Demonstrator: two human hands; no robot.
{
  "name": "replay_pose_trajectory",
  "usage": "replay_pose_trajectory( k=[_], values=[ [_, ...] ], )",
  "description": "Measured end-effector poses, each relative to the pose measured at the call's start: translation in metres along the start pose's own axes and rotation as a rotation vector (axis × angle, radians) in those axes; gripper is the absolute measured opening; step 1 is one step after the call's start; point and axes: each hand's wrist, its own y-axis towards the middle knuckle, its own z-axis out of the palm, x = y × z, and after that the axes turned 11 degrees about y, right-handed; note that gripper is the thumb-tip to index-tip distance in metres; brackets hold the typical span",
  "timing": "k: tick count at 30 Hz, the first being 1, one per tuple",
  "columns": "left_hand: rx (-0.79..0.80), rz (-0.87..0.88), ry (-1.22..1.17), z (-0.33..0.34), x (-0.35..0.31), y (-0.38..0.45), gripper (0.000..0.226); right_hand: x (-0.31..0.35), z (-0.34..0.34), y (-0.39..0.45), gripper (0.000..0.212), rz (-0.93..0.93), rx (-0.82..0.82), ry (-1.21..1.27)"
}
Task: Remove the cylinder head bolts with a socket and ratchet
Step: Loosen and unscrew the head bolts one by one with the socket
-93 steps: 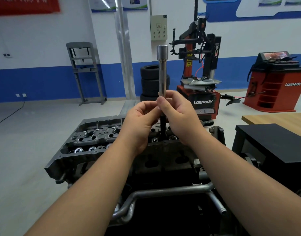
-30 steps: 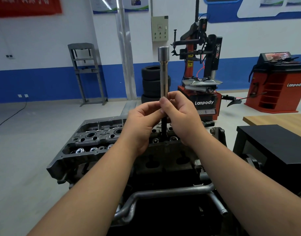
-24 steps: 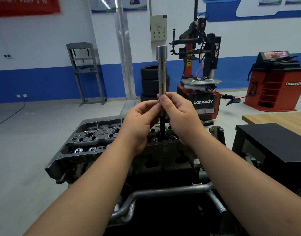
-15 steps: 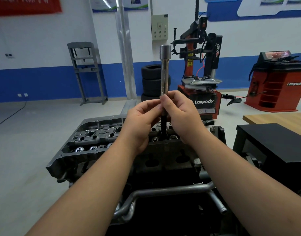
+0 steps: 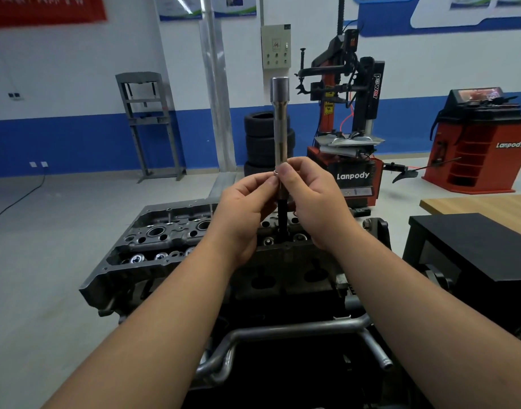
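Both hands up in front, pinching long socket extension (image 5: 280, 134) near its lower end. Left hand (image 5: 245, 214) grip: fingertips on shaft from left. Right hand (image 5: 314, 199) grip: thumb and fingers wrapped round same spot. Extension stands upright, dark lower shaft dropping into cylinder head (image 5: 171, 240) on engine. Tire changer (image 5: 349, 137) and tire stack (image 5: 257, 143) behind.

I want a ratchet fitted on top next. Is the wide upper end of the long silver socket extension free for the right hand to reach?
Probably yes: the long silver socket extension stands upright, its top bare, with both hands gripping lower down.
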Motion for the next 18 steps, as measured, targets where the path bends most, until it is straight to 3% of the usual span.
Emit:
replay_pose_trajectory(
  k=[5, 9, 18],
  values=[
    [-0.024, 0.008, 0.028, -0.0002, 0.0011, 0.0001, 0.015, -0.0004, 0.0008, -0.0003, 0.019, 0.005, 0.015, 0.032],
    [-0.019, 0.027, 0.043, -0.0003, 0.0000, -0.0022, 0.032, 0.0010, 0.0006, -0.0011, 0.021, -0.009, 0.021, 0.005],
    [0.020, 0.008, 0.008, -0.0006, -0.0007, -0.0011, 0.017, 0.0010, 0.0010, -0.0011, 0.018, -0.013, 0.015, 0.007]
  ],
)
